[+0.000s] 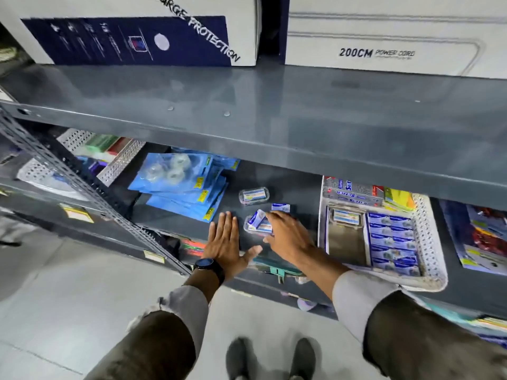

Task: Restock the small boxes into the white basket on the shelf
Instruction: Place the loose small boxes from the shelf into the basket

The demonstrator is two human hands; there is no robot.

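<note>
A white perforated basket (430, 242) sits on the grey shelf at the right, with rows of small blue boxes (392, 239) packed inside. Loose small blue-and-white boxes (259, 219) lie in a little heap on the shelf, left of the basket. Another small box (280, 207) lies just behind the heap, and a clear-wrapped one (253, 195) further back. My right hand (288, 237) rests over the heap, fingers spread and touching the boxes. My left hand (226, 242), with a dark watch at the wrist, lies flat and open on the shelf to the left of them.
A stack of blue blister packs (186, 187) lies left of the loose boxes. Another white basket (109, 157) stands at the back left. The upper shelf board (274, 124) overhangs closely, carrying large cartons. A slotted upright post (68, 179) runs diagonally at left. Colourful packets (477, 237) lie far right.
</note>
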